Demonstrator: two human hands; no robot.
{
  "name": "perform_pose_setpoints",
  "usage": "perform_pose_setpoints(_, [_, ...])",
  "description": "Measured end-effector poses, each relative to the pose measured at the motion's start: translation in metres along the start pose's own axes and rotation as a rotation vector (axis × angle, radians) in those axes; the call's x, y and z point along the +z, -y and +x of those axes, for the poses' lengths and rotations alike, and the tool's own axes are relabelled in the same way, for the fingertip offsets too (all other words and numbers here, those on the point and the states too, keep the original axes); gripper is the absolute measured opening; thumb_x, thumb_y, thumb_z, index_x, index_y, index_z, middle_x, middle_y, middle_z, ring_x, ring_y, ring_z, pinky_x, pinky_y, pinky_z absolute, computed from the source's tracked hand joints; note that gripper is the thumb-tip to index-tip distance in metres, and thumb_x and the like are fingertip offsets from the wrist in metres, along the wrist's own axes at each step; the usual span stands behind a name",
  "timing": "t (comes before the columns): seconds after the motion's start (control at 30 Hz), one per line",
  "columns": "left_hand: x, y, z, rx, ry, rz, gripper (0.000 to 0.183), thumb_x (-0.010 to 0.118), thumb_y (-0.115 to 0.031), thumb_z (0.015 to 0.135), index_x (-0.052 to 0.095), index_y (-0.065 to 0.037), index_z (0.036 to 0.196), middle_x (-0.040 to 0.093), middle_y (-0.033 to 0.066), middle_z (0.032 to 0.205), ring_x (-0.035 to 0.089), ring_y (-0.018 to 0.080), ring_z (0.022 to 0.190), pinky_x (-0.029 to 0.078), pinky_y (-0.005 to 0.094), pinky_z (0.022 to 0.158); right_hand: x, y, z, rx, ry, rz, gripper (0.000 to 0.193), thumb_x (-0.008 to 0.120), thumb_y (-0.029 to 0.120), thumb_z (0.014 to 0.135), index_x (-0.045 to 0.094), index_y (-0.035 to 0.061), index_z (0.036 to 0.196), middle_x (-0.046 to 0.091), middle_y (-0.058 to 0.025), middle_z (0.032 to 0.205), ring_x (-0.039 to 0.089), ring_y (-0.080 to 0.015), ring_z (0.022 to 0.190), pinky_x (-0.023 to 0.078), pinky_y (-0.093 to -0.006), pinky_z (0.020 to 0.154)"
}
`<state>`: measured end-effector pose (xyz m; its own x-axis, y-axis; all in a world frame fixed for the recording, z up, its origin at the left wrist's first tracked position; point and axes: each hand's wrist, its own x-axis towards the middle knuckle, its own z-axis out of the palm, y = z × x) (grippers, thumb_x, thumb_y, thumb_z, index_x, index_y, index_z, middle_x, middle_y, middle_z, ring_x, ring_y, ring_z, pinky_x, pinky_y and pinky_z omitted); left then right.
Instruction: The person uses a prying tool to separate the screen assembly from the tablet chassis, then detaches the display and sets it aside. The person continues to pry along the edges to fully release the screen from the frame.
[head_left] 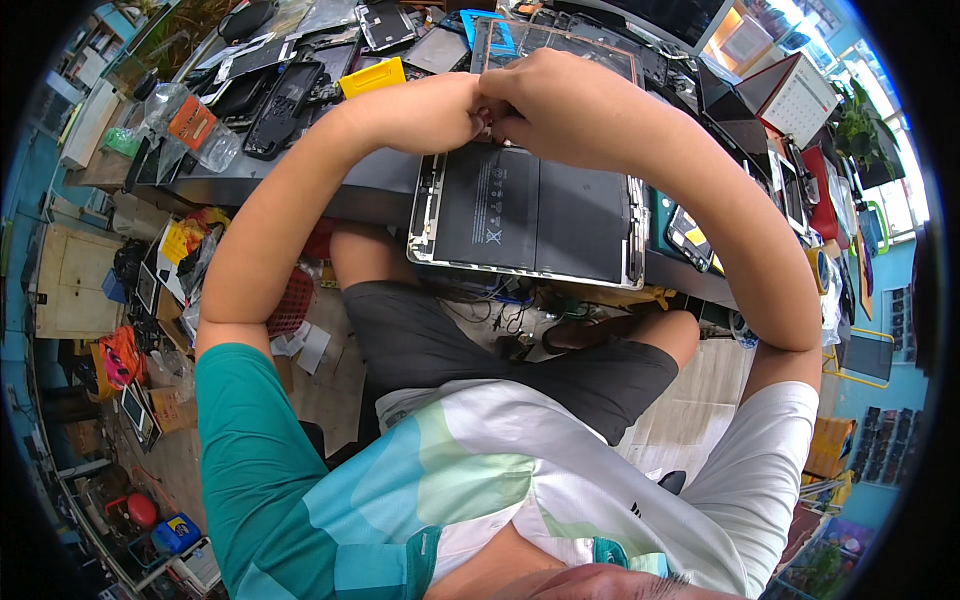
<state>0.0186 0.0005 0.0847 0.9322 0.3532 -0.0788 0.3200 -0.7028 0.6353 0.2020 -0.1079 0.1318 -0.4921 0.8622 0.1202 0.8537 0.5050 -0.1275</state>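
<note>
An opened tablet [637,235] lies at the near edge of the workbench, its silver frame around large black battery cells [580,215]. Over its far left edge my two hands meet. My left hand [440,115] is closed, its fingers curled against those of the right. My right hand [560,105] is bent at the wrist with fingers pinched together. Whatever sits between the fingertips is too small and hidden to name. Just beyond the hands lies a dark glass panel [610,62] with a copper-coloured border, partly covered by my right hand.
Phone parts and housings [285,110] crowd the left of the bench, with a yellow piece [373,77] and a clear bottle [195,125]. To the right are a phone [688,240] and a desk calendar [800,100]. A monitor [680,15] stands at the back.
</note>
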Motion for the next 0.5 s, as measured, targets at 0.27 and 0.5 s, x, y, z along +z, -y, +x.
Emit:
perform_pose_setpoints(0.27, [-0.001,0.003,0.002,-0.047,0.002,0.015,0.030,0.066,-0.005,0.106,0.069,0.003,0.135,0.079,0.0171,0.130,0.075,0.0272,0.122,0.056,0.0384,0.109,-0.003,0.004,0.002,0.054,0.063,-0.113,0.024,0.077,0.017,0.096,0.072,0.0009,0.113,0.079,-0.0210,0.104,0.077,-0.0415,0.099,0.061,-0.0497,0.089])
perform_pose_setpoints(0.5, [-0.003,-0.001,0.001,-0.079,0.042,0.054,0.037,0.071,-0.008,0.105,0.067,0.002,0.139,0.078,0.0172,0.132,0.074,0.0268,0.123,0.055,0.0389,0.109,-0.001,0.008,0.003,0.077,0.023,-0.122,0.034,0.081,0.011,0.089,0.076,-0.0007,0.120,0.081,-0.0225,0.103,0.080,-0.0394,0.100,0.064,-0.0478,0.087])
